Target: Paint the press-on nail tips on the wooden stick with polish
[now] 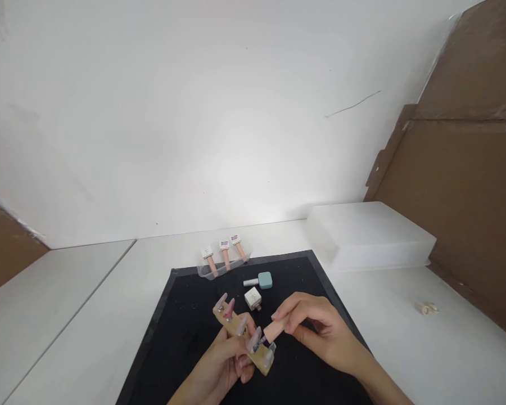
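Nail-tip holder (243, 336): a tan wooden strip carrying a row of false nail tips in pink and clear tones, held tilted above the black mat (185, 332). The left hand (221, 368) grips the strip from below, fingers closed around its middle. The right hand (316, 329) is closed on a pink brush handle (274, 331), pinched between thumb and fingertips, with its working end at the nail tip nearest the strip's right end; whether the brush touches that tip cannot be resolved at this size.

Containers:
- A clear shallow tray (221, 267) sits at the mat's far edge. It holds three polish bottles (225, 253) lying side by side, white caps toward the wall.
- A white lidded box (369, 233) stands on the white table (88, 315) to the right of the mat, closed, contents not visible.

On the mat behind the hands lie a teal-capped bottle (259, 280) on its side and a white square bottle (253, 298). A small pale object (428, 307) rests on the table far right.
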Demonstrator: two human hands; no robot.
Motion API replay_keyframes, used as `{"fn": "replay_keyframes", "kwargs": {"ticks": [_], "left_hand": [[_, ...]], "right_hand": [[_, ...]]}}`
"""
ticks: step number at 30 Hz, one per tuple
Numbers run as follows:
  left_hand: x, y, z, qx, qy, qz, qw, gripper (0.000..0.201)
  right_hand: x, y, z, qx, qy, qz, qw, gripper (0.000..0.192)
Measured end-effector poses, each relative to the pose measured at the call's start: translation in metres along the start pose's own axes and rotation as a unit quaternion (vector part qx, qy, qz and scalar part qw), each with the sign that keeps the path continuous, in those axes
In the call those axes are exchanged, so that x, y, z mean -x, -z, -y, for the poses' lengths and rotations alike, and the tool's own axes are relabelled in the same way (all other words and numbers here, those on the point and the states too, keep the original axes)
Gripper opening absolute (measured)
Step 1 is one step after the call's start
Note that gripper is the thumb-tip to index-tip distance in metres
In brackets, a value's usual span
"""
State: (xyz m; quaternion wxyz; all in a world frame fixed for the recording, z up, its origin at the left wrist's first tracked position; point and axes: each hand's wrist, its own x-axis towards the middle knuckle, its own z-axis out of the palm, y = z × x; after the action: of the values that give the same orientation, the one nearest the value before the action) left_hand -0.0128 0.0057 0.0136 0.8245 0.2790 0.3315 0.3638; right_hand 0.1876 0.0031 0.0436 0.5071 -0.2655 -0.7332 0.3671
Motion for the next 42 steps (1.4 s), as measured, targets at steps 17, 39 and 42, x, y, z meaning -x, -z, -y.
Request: {"fn": "replay_keyframes", "kwargs": {"ticks": [17,39,42], "left_hand": [[0.0,0.004,0.001,-0.066,-0.026,0.015,0.997,0.009],[0.009,-0.008,0.001,-0.106,-0.168,-0.08,0.977,0.023],[0.011,-0.009,0.0,-0.125,-0.189,-0.093,0.97,0.024]], "right_hand": [[0.0,0.002,-0.001,-0.01,-0.007,0.021,1.0,0.02],[-0.004,0.005,-0.026,-0.023,-0.137,-0.121,0.983,0.015],[-0.005,-0.001,-0.02,0.022,-0.125,-0.095,0.987,0.019]]}}
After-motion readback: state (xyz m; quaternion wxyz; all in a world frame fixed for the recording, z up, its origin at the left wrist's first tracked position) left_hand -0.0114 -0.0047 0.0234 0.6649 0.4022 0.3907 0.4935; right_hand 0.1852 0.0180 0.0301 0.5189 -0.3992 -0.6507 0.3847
